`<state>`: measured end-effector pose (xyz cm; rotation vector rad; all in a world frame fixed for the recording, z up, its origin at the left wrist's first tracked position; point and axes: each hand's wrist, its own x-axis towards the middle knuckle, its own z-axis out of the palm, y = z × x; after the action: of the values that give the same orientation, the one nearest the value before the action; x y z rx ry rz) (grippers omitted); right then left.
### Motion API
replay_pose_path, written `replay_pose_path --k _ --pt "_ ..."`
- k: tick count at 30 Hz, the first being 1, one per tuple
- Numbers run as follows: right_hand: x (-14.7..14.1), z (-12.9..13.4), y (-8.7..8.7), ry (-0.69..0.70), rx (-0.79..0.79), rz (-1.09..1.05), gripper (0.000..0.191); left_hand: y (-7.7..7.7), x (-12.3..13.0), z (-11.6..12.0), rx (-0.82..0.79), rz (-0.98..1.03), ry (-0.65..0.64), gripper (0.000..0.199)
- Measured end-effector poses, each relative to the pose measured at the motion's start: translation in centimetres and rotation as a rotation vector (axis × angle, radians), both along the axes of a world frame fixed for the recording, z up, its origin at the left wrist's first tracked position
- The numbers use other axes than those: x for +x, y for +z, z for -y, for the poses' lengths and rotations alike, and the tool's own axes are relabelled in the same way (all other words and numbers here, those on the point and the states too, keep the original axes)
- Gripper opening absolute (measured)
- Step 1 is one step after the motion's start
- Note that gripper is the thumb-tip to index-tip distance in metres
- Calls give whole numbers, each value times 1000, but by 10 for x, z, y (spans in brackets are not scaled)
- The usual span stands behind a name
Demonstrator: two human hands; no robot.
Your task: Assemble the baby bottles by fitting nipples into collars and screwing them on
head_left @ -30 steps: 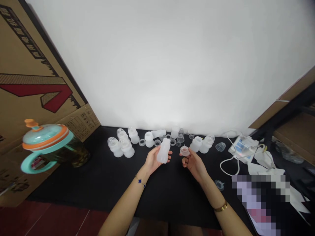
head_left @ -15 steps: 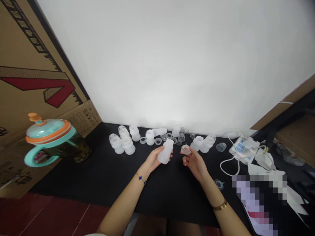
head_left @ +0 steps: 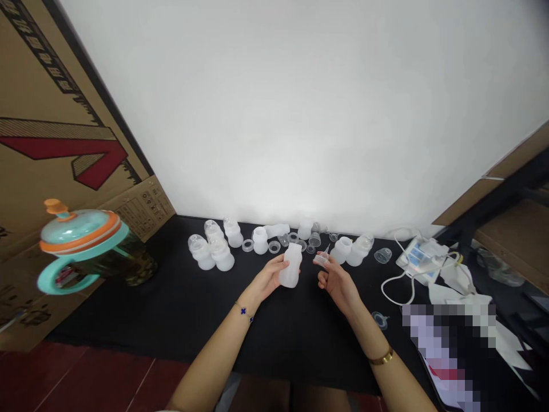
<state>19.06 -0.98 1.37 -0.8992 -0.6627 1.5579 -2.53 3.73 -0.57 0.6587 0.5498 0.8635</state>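
Observation:
My left hand (head_left: 273, 277) is wrapped round a white translucent bottle (head_left: 290, 266), held almost upright with its neck at the top. To its right, my right hand (head_left: 337, 281) pinches a clear nipple piece in a ring (head_left: 321, 258), its tip pointing up and slightly right. The bottle and the nipple piece are apart. Behind my hands stand an open bottle (head_left: 260, 241) and another open bottle (head_left: 342, 250), with loose rings (head_left: 274, 247) and a clear cap (head_left: 315, 238) among them.
Several capped bottles (head_left: 223, 255) stand at the left, one capped bottle (head_left: 360, 250) at the right. A lidded jug (head_left: 81, 234) is far left. A clear cap (head_left: 383, 256), a nipple (head_left: 380, 320), a white power strip with cables (head_left: 418, 260) and a phone (head_left: 446, 366) lie right.
The bottle in my left hand has turned more upright. The nipple piece in my right hand has tilted, so its tip shows more clearly. The view has shifted slightly.

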Motion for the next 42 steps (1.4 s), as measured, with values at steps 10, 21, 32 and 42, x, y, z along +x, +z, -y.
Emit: replay_pose_path --k 10,21,32,42 --pt "1 -2 -2 17 -29 -10 27 5 -2 0 -164 -5 14 37" --pt "0 -1 -1 -12 21 76 30 12 2 3 -4 -57 22 34" --pt "-2 -2 0 -81 48 127 40 5 4 1 11 -207 -52 52" --pt "-1 -5 -10 -45 76 192 44 -1 3 1 73 -274 -98 51"
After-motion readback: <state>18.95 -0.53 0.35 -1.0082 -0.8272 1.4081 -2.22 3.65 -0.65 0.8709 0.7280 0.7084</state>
